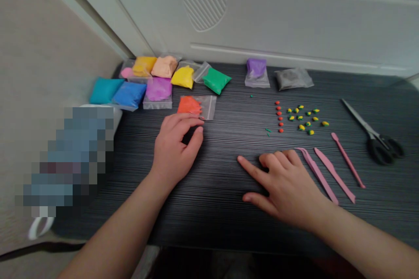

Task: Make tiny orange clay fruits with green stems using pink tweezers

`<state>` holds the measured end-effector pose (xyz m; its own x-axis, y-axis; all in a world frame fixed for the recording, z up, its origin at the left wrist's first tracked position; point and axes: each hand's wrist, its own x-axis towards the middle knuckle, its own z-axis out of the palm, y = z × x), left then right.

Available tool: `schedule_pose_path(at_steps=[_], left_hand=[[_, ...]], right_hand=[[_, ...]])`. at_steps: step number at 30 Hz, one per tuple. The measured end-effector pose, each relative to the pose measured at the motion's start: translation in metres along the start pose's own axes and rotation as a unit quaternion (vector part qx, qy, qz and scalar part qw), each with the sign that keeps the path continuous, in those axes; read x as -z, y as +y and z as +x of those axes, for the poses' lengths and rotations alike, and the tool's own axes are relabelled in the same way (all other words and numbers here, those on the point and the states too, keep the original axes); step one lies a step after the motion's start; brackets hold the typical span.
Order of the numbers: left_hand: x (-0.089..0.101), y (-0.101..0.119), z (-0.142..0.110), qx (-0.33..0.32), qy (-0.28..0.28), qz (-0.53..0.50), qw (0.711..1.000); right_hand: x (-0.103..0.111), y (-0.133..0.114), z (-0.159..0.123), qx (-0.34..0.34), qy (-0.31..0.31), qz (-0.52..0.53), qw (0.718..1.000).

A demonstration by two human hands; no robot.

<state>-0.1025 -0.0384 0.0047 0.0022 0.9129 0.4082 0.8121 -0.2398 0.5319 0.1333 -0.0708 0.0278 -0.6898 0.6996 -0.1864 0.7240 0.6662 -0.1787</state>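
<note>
My left hand (176, 144) lies at the lower edge of a small zip bag of orange modelling clay (189, 105). Its fingers are gently bent, the thumb is apart from the index finger, and I see nothing held. My right hand (284, 183) hovers over or rests on the dark ribbed table (216, 209); index finger and thumb stretch out, the other fingers curl, and it holds nothing. Beyond it are a column of small orange-red clay bits (279, 113), several yellow-and-green clay pieces (300, 117) and thin green bits (268, 130).
Pink tweezers (319, 176), a pink clay knife (334, 174) and a pink stick tool (348, 160) lie right of my right hand, with scissors (376, 135) beyond. Bagged clay, including green (216, 80), blue (130, 95) and purple (256, 68), lines the back. A blurred-out object (65, 157) stands left.
</note>
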Motion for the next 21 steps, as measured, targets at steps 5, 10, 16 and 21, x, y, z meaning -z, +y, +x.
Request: schedule_pose_path(at_steps=[5,10,16,21], left_hand=[[-0.0003,0.0001,-0.0004,-0.004,0.002,-0.002,1.0],[-0.0001,0.0008,0.0,-0.001,-0.002,0.005,1.0],[-0.0001,0.0013,0.0004,-0.004,-0.002,0.003,1.0],[-0.0001,0.001,0.0002,-0.005,-0.001,0.002,1.0]], right_hand=[[-0.0005,0.0001,0.0019,0.019,-0.007,0.005,1.0],[-0.0009,-0.0002,0.0016,-0.008,0.009,-0.008,1.0],[-0.0011,-0.0003,0.0003,-0.016,0.017,-0.016,1.0],[-0.0002,-0.0009,0.0018,0.001,-0.002,-0.003,1.0]])
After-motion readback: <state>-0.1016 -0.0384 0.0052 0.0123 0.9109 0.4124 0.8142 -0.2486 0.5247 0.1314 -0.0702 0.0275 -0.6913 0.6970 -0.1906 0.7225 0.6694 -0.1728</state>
